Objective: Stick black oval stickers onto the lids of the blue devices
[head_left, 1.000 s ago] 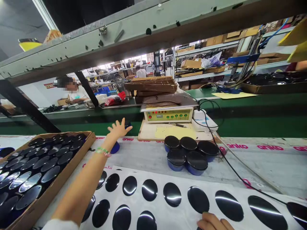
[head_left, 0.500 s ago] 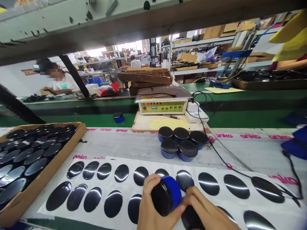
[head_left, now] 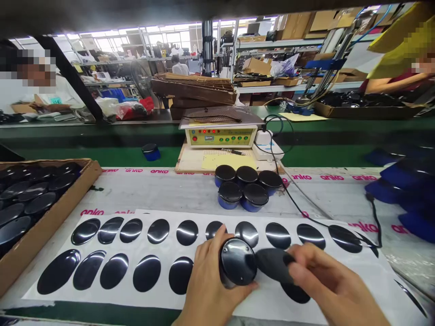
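Observation:
My left hand (head_left: 208, 274) is wrapped round a short round case (head_left: 239, 261), whose glossy black end with small holes faces up towards me. Between the thumb and fingers of my right hand (head_left: 328, 276) is a thin black disc (head_left: 273, 263), seen at a slant. Its left edge comes up to the rim of the case; I cannot tell whether they touch. Below both hands lies a white sheet (head_left: 170, 254) bearing rows of shiny black discs (head_left: 147, 273). One sheet disc (head_left: 295, 293) is partly hidden beneath my right hand.
Several blue cases with black tops (head_left: 256, 194) stand together behind the sheet. A cardboard tray (head_left: 93, 172) of black-topped pieces is at left. A control box (head_left: 220, 136) sits behind, its black cable (head_left: 288, 192) running right. Blue pieces (head_left: 404, 181) are piled at right.
The case in my left hand has turned from its blue side to its black end. My right hand has moved right and now holds a disc clear of the sheet. The view has shifted.

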Tool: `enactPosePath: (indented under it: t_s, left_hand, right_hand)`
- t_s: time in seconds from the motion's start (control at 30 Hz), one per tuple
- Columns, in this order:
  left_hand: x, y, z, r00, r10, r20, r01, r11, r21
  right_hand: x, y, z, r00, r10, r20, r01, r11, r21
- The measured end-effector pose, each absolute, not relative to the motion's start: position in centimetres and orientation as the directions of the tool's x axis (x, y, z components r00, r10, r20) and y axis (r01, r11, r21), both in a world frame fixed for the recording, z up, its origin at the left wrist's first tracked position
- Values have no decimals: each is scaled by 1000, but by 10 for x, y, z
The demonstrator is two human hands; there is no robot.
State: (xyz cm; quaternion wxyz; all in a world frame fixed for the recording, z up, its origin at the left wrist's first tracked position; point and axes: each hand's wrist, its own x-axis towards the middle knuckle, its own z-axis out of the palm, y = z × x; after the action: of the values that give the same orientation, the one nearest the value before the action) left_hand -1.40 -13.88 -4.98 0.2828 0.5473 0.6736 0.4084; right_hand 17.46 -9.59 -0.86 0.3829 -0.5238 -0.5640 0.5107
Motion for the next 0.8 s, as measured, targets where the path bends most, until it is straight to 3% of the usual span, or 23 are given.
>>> enactPosePath:
  t_s: [0.17,0.33,0.53,0.8]
  left_hand:
    - [-16,-138,-48,-217,974,69,526,57,848]
    - [-19,-137,-50,-164,983,76,554,28,832]
    - [-21,-138,-54,-128,983,134,598,-32,801]
    - [-18,-139,-51,-148,974,169,587,-51,808]
  right_hand:
    - [132,-92,-23,-254,944,-211,-19,-223,-975]
    - [127,-94,-29,-266,923,-278,-42,-299,-953]
    - [128,-94,-30,-288,932,-218,-4,-229,-973]
    - [132,-93,-27,-264,959,-98,247,-31,-969]
